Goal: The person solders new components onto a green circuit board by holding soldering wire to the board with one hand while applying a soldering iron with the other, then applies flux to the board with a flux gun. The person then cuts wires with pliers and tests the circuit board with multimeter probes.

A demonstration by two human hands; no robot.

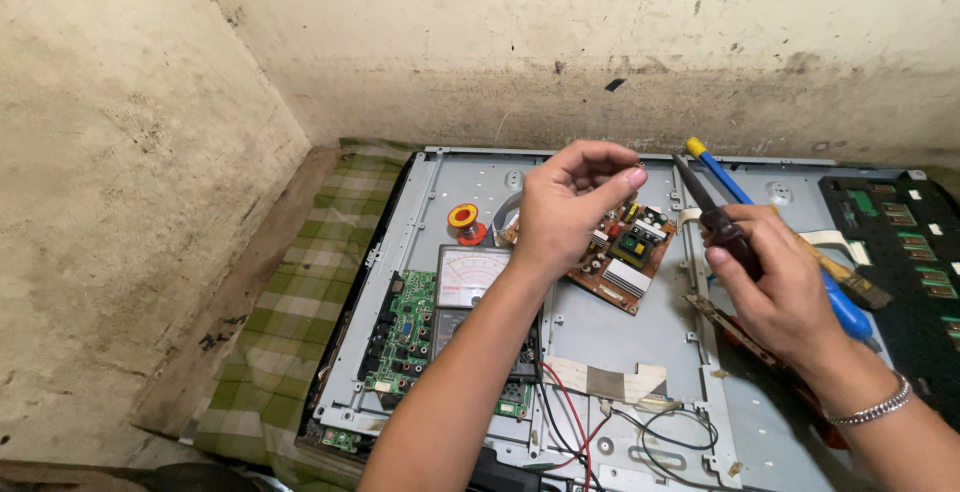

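A tiny part (too small to identify) is pinched between thumb and forefinger of the left hand [570, 207], raised above the brown circuit board [622, 252] on the grey metal panel [600, 337]. At 3 o'clock, a blue-handled soldering iron [745, 207] is gripped closed in the right hand [775, 292]. Judged: part under inspection; fitting calls for steady alignment. Meter [468, 277] lies at 7 o'clock.

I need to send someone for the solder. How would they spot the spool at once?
Start at the grey metal back panel lying on the checked cloth. Look near its upper left, just above the analogue meter and left of the left hand. The solder spool is the only small round thing, red with a yellow centre.
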